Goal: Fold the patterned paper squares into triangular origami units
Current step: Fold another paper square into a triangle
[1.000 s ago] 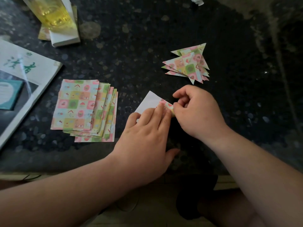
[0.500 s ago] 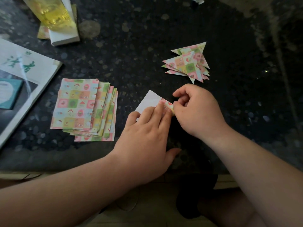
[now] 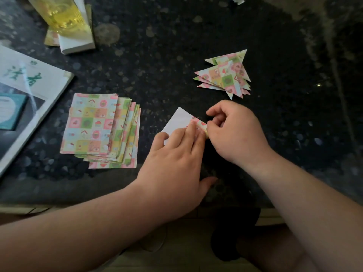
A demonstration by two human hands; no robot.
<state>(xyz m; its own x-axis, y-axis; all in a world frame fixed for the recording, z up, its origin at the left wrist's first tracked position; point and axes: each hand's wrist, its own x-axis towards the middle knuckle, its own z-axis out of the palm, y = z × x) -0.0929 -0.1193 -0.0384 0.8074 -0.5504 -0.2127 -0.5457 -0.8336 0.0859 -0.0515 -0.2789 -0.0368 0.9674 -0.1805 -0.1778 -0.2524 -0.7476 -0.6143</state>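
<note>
- Left hand presses flat fingers on the paper square, white side up, mid-worktop.
- Right hand pinches its folded corner.
- Unfolded stack lies left; finished triangles far right.

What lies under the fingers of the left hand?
The left hand presses its straight fingers on a paper sheet, white side up, on the dark table. The right hand pinches its patterned folded edge. The part of the sheet beneath the hand is covered.
</note>
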